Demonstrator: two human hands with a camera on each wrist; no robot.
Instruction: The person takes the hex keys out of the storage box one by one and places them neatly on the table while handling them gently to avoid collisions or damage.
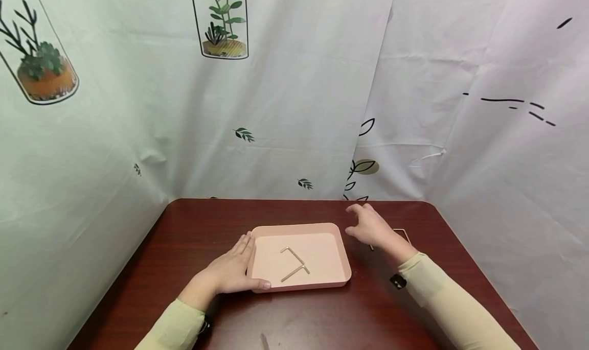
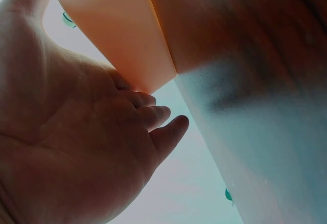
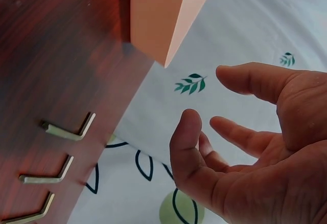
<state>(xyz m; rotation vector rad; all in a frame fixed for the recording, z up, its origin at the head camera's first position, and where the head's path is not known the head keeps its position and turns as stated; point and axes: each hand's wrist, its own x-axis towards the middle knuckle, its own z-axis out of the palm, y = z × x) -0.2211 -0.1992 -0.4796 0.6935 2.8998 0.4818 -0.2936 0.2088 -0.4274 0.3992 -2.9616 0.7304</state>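
A shallow pink tray (image 1: 322, 253) lies on the table with two L-shaped hex keys (image 1: 292, 273) inside it. My left hand (image 1: 232, 271) rests at the tray's left end, fingers straight along that side and thumb on the front rim. In the left wrist view, the fingertips are right at the tray wall (image 2: 122, 35). To the right of the tray, my right hand (image 1: 370, 227) hovers with fingers loosely bent and thumb apart, nothing between them. The right wrist view shows three more hex keys (image 3: 71, 129) lying in a row on the table; my right forearm partly hides them in the head view.
The dark red wooden table (image 1: 294, 319) has rounded back corners. White patterned cloth (image 1: 285, 99) hangs behind it and along both sides. A small black device (image 1: 398, 281) is at the right sleeve.
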